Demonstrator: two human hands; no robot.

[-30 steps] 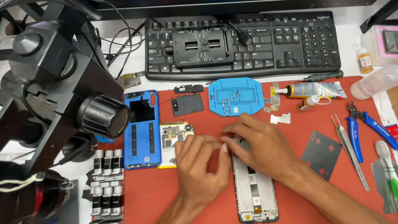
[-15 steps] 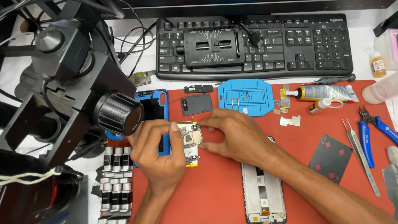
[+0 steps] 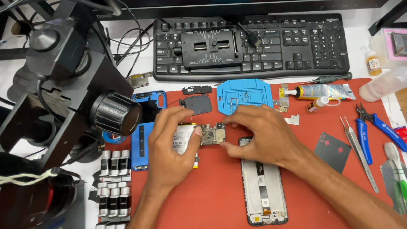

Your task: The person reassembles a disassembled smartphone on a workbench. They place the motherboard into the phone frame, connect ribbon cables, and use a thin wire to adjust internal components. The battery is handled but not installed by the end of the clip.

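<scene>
Red mat (image 3: 214, 201) on desk, both hands pinching a small circuit board (image 3: 212, 134), left hand (image 3: 174, 146), right hand (image 3: 258, 136), silver-labelled battery (image 3: 183, 138) beneath.

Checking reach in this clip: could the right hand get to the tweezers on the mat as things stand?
Probably yes. The right hand is busy at the small circuit board, but the tweezers lie uncovered on the red mat to its right, with only a dark card lying flat between them.

Circuit board (image 3: 212, 134) lies between microscope (image 3: 63, 90) and tweezers (image 3: 358, 155).
</scene>
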